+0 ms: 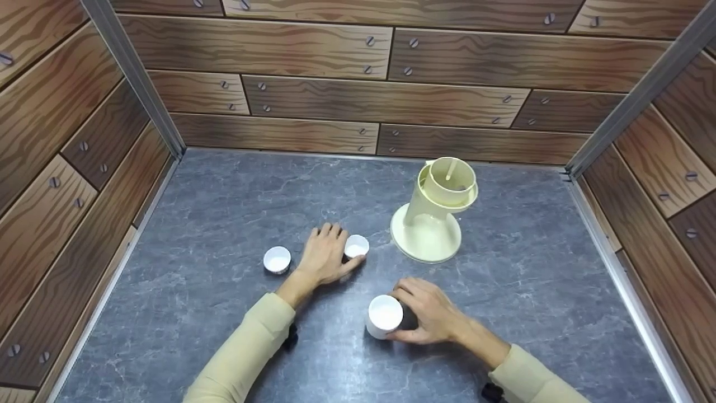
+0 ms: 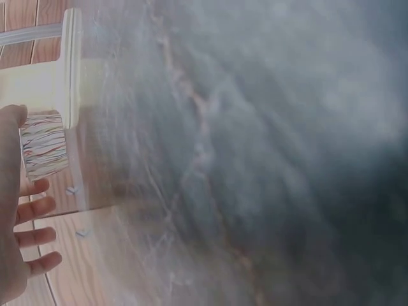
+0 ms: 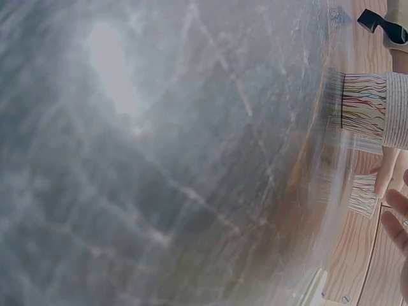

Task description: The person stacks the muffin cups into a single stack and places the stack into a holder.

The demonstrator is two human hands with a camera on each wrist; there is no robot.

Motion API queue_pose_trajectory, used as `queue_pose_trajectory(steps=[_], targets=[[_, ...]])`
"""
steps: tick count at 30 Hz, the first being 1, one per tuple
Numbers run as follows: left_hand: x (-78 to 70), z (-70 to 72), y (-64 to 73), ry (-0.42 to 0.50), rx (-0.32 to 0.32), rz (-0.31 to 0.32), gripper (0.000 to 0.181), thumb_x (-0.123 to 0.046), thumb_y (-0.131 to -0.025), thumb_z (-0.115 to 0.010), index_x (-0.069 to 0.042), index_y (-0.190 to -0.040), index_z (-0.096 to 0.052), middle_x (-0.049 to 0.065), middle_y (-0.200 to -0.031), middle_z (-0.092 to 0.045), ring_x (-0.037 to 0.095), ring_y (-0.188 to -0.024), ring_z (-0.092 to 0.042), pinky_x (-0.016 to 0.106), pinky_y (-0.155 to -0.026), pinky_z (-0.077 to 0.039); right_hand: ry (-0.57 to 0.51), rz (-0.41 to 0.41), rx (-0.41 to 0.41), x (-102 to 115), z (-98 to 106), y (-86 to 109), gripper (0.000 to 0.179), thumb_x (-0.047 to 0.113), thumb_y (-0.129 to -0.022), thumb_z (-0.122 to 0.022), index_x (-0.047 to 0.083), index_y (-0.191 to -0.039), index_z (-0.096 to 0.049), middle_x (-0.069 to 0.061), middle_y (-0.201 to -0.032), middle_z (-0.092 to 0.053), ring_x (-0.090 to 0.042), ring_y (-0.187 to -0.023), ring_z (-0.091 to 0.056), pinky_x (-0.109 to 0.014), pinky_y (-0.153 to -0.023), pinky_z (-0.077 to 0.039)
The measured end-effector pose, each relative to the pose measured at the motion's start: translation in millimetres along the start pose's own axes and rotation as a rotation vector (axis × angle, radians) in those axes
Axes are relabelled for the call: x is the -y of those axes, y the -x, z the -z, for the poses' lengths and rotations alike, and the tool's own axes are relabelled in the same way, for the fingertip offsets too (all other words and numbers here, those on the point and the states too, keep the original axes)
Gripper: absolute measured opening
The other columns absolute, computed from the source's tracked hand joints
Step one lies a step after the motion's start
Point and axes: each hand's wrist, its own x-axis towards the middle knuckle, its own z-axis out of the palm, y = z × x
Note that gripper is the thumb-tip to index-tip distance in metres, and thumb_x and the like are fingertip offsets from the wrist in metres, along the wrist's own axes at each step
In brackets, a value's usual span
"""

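My left hand (image 1: pixel 327 254) reaches to a small white cup (image 1: pixel 357 246), its thumb by the near rim and its other fingers along the left side. In the left wrist view this cup (image 2: pixel 44 150) shows coloured wavy lines, and the fingers (image 2: pixel 37 237) are spread apart. My right hand (image 1: pixel 428 310) holds a taller white stack of cups (image 1: pixel 385 313) between thumb and fingers. Several ribbed rims show on the stack (image 3: pixel 395 109) in the right wrist view, above a line-patterned side. Another small white cup (image 1: pixel 277 259) stands left of my left hand.
A pale yellow stand (image 1: pixel 428 238) with a round base and an open cylinder on top stands at the back right. Wood-patterned walls (image 1: pixel 313 98) enclose the grey marbled table (image 1: pixel 235 184) at the back and both sides.
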Motion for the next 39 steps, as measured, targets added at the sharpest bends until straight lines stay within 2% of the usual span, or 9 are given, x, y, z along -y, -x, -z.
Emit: queue_pose_trajectory(steps=[8, 25, 33, 39], targets=[[-3.3, 7.2, 4.9, -0.035, -0.035, -0.034, 0.072, -0.074, -0.097, -0.049, -0.008, -0.122, -0.066, 0.013, -0.122, -0.067, 0.032, -0.111, -0.061, 0.049, -0.091, -0.05, 0.0, -0.008, 0.015, 1, 1, 0.7, 0.06, 0.064, -0.076, -0.084, 0.016, -0.109, -0.068, 0.003, -0.1, -0.064, -0.012, -0.09, -0.061, -0.029, -0.078, -0.053], [-6.2, 27.1, 19.0, -0.047, -0.129, -0.116, 0.064, -0.07, -0.094, -0.059, -0.011, -0.117, -0.067, 0.008, -0.114, -0.069, 0.028, -0.107, -0.063, 0.045, -0.086, -0.051, 0.015, -0.002, 0.006, 0, 1, -0.1, 0.061, 0.065, -0.076, -0.084, 0.015, -0.108, -0.069, 0.004, -0.1, -0.063, -0.011, -0.089, -0.06, -0.028, -0.077, -0.053], [-7.6, 34.5, 27.7, -0.065, -0.171, -0.162, 0.062, -0.071, -0.093, -0.06, -0.013, -0.112, -0.068, 0.007, -0.11, -0.069, 0.027, -0.105, -0.064, 0.044, -0.088, -0.052, 0.007, -0.012, 0.02, 1, 2, 0.1, 0.06, 0.065, -0.077, -0.084, 0.015, -0.107, -0.068, 0.004, -0.1, -0.063, -0.011, -0.088, -0.06, -0.029, -0.077, -0.052], [-8.4, 42.6, 34.0, -0.079, -0.187, -0.186, 0.064, -0.073, -0.094, -0.057, -0.013, -0.113, -0.068, 0.006, -0.113, -0.069, 0.026, -0.106, -0.063, 0.043, -0.088, -0.052, 0.016, -0.009, 0.022, 1, 1, 0.6, 0.06, 0.065, -0.077, -0.083, 0.015, -0.106, -0.068, 0.004, -0.1, -0.063, -0.011, -0.088, -0.06, -0.028, -0.077, -0.052]])
